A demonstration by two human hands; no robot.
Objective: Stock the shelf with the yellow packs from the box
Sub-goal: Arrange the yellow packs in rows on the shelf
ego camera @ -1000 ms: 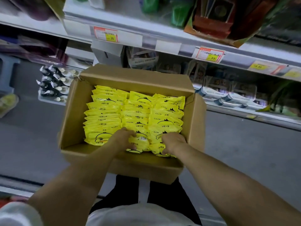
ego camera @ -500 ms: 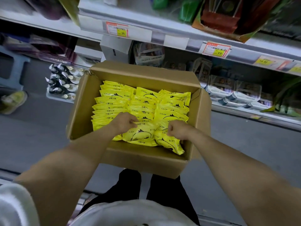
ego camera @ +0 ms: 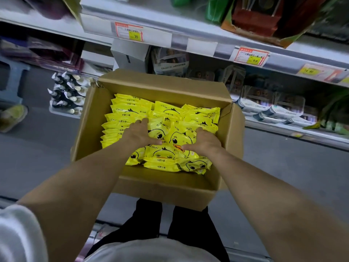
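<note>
In front of the store shelf (ego camera: 188, 41), whose tiers run across the whole top of the view, an open cardboard box (ego camera: 88, 133) sits at about thigh level; what props it up is hidden. Inside, the yellow packs (ego camera: 128, 114) stand in tight rows on the far and left side. A bundle (ego camera: 170, 146) of them is tipped up toward the camera near the front wall.

The left grip (ego camera: 138, 134) and the right grip (ego camera: 204, 141), both bare hands, are clamped on that bundle from opposite sides. Thumbs lie on the front face and the fingers wrap over the top and behind.

The step in hand looks like lifting the bundle out. The wrappers appear slick and soft, so the squeeze should come evenly from both sides to stop the middle packs sliding free. I would raise it straight up past the box rim before turning toward the shelf. The lowest packs hang loose under the thumbs and are the likeliest to drop.

The packs carry a cartoon duck face and the letters "CKOK", with smaller characters I cannot read. A price tag (ego camera: 129, 33) on the shelf edge shows 35. A second tag (ego camera: 251, 57) reads 9.9. A yellow tag (ego camera: 309, 70) further right is too blurred to read.
</note>
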